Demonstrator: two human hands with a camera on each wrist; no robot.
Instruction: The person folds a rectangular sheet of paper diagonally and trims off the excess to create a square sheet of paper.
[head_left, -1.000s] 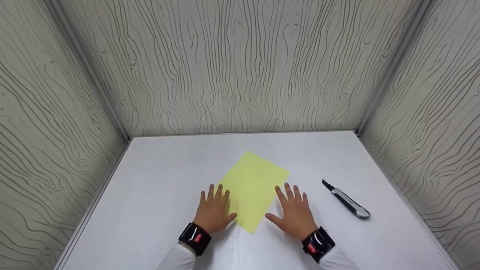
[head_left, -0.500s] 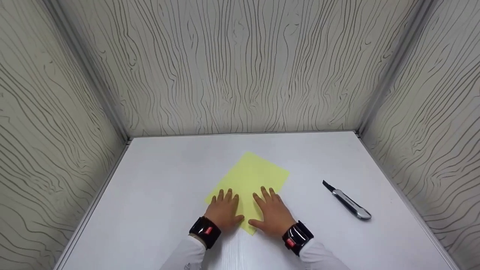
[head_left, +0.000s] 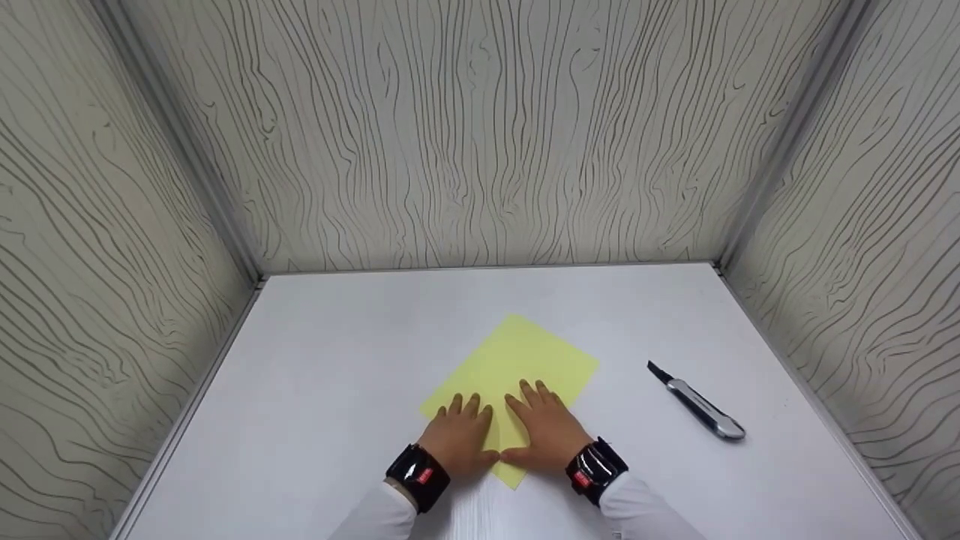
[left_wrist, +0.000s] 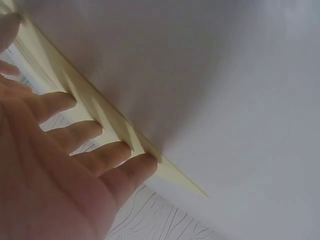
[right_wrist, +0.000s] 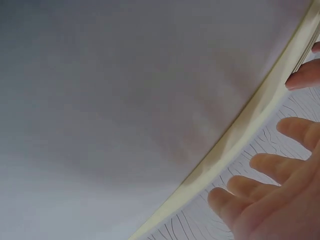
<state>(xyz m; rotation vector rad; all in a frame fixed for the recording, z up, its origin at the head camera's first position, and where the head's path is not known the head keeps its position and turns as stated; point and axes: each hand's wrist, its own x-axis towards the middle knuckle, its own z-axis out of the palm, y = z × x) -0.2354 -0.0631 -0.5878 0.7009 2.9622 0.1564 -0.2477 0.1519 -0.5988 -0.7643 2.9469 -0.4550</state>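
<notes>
A sheet of yellow paper point(head_left: 517, 349) lies aslant on the white table, one corner pointing at the person. Both palms face down over its near half, with the thumb tips meeting or nearly so. My left hand point(head_left: 457, 444) rests on the paper with fingers spread; in the left wrist view its fingertips touch the yellow sheet point(left_wrist: 175, 174). Spread in the same way, my right hand point(head_left: 551, 435) lies over the sheet's right edge. From the right wrist the paper point(right_wrist: 220, 152) shows as a thin strip beside the fingers. The hands hide part of the sheet.
A utility knife point(head_left: 703, 407) with a grey and black handle lies right of the paper, its dark blade pointing away to the left. Wood-grain-patterned panels point(head_left: 465, 135) enclose the white table point(head_left: 322, 360) at the back and both sides.
Both hands have come closer together over the paper, the right moving left and the left moving right. The sheet has shifted slightly right and toward the person. The knife lies as before.
</notes>
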